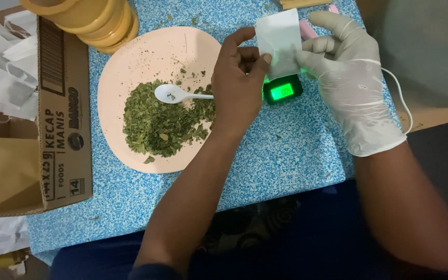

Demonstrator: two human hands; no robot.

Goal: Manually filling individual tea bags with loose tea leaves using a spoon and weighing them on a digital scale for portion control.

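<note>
Both of my hands hold a small white paper pouch [279, 39] above a little scale with a glowing green display [283, 89]. My bare left hand [237, 83] pinches the pouch's left edge. My right hand [346, 78], in a white glove, grips its right edge. To the left, a pale pink round plate [146, 57] carries a heap of dried green leaf flakes [159, 122]. A white plastic spoon [175, 94] lies on the heap, its handle running under my left hand.
A brown cardboard box [60, 114] holding white paper pouches [3, 67] stands at the left. Stacked yellow round containers [97, 21] sit at the top. The tabletop has a blue speckled cover [286, 155]. A white cord [401, 98] runs by my right wrist.
</note>
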